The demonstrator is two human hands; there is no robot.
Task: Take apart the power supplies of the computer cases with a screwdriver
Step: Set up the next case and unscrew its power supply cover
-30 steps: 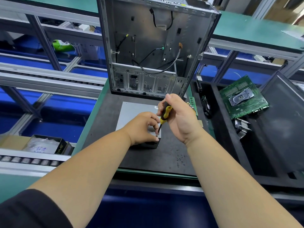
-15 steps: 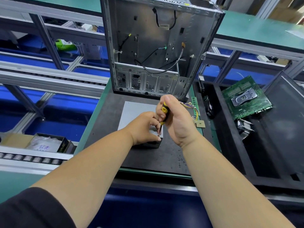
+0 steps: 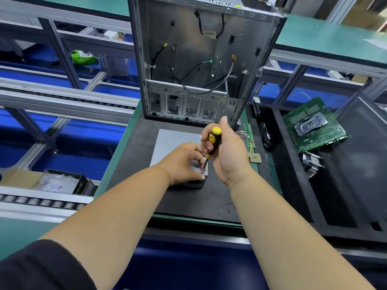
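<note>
Our right hand (image 3: pixel 228 151) grips the screwdriver (image 3: pixel 211 143), its shaft slanting down and leftward to the near right corner of the power supply (image 3: pixel 173 143), where our left hand (image 3: pixel 184 162) pinches at the tip, the open computer case (image 3: pixel 201 59) standing just beyond

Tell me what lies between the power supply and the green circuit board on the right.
In the head view: colored wires and a small tan chip beside the power supply, then a black tray wall before the circuit board.
</note>
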